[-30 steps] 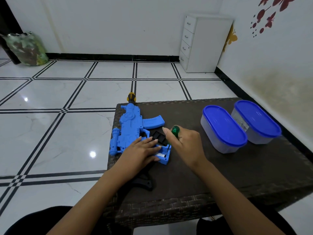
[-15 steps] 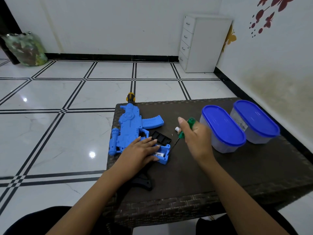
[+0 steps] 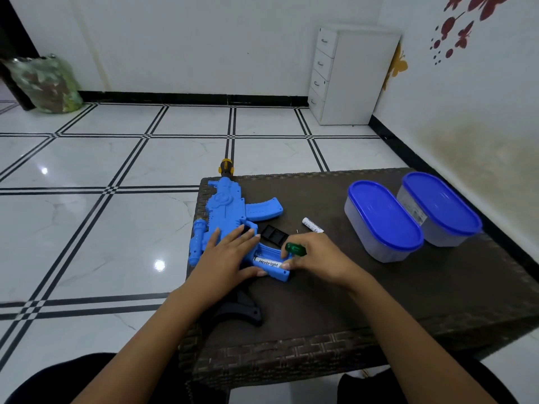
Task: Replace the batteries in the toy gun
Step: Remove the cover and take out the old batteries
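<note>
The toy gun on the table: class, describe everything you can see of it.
The toy gun is blue plastic with an orange-tipped muzzle and a black stock, lying flat along the wicker table's left edge. Its battery bay is open, with a white "Heybright" battery inside. The left hand rests flat on it; the right hand touches the battery.

Dark woven table carries the blue toy gun under the grip, a black cover and white battery just beyond, possibly a screw, two blue-lidded containers farther right.
</note>
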Action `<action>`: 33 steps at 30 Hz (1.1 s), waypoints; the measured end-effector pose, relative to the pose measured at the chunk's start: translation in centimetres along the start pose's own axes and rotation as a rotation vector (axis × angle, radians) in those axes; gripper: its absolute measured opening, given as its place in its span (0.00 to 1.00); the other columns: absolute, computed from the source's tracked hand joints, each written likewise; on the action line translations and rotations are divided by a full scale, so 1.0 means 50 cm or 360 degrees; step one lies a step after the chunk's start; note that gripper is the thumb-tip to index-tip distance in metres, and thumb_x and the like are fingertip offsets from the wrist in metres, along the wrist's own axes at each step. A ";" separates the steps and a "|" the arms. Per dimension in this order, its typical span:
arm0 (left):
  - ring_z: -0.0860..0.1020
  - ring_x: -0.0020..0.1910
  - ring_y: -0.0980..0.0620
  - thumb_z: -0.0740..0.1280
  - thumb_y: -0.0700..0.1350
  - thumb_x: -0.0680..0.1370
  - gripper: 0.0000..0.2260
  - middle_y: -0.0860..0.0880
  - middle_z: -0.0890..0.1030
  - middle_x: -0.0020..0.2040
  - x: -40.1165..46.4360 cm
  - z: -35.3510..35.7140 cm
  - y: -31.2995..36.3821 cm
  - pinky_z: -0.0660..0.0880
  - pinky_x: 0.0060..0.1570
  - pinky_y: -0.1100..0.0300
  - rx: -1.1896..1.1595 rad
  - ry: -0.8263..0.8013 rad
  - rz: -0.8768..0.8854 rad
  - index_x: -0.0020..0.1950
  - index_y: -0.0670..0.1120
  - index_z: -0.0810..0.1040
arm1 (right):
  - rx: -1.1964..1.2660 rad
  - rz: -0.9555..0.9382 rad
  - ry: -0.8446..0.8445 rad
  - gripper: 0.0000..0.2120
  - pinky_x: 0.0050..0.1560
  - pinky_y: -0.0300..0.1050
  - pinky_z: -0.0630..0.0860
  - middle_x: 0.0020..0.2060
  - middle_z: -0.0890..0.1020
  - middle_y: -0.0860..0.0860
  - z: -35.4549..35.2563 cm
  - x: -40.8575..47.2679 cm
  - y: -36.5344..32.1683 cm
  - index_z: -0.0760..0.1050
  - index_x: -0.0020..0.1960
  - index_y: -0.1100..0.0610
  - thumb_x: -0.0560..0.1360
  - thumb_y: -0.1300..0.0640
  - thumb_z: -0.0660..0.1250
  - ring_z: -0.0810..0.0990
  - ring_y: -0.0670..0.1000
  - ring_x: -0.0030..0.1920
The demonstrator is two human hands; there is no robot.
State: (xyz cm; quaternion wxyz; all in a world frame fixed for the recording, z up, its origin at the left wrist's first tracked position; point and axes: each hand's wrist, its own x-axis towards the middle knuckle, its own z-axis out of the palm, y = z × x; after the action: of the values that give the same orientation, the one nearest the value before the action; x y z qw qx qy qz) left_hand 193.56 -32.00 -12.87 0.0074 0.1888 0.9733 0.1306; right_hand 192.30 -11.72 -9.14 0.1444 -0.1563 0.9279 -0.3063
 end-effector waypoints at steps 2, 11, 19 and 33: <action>0.51 0.75 0.55 0.43 0.72 0.61 0.45 0.53 0.59 0.75 0.000 -0.001 0.002 0.42 0.72 0.48 -0.0031 0.0007 0.0001 0.74 0.52 0.59 | 0.0148 -0.0010 0.0036 0.06 0.45 0.44 0.73 0.34 0.77 0.42 0.001 0.000 0.000 0.80 0.42 0.53 0.67 0.55 0.75 0.75 0.41 0.39; 0.49 0.75 0.56 0.50 0.72 0.68 0.39 0.55 0.57 0.76 -0.002 -0.009 0.005 0.42 0.72 0.50 0.0058 -0.0037 -0.0021 0.74 0.54 0.57 | 0.0580 -0.0145 0.0018 0.05 0.38 0.33 0.72 0.36 0.82 0.50 0.010 0.002 -0.026 0.82 0.46 0.59 0.71 0.60 0.71 0.78 0.41 0.36; 0.45 0.76 0.54 0.38 0.72 0.58 0.48 0.54 0.51 0.77 -0.007 -0.013 0.006 0.39 0.72 0.49 0.0114 -0.0021 -0.0075 0.75 0.54 0.52 | 0.0661 0.0055 0.0487 0.03 0.26 0.30 0.65 0.27 0.78 0.47 -0.047 -0.004 -0.026 0.83 0.43 0.59 0.71 0.62 0.71 0.71 0.39 0.23; 0.44 0.75 0.43 0.67 0.72 0.59 0.56 0.44 0.41 0.77 -0.022 -0.034 0.004 0.51 0.71 0.42 -0.0327 0.0066 -0.0834 0.75 0.54 0.39 | -0.0486 0.0398 0.0661 0.06 0.33 0.40 0.64 0.35 0.74 0.49 -0.039 0.018 0.041 0.75 0.44 0.56 0.75 0.54 0.67 0.73 0.49 0.38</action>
State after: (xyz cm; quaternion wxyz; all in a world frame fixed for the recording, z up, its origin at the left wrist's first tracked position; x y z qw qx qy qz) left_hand 194.53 -32.68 -11.21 0.0401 -0.0737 0.9705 0.2261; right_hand 190.37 -9.48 -9.05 -0.0374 0.0055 0.9850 -0.1683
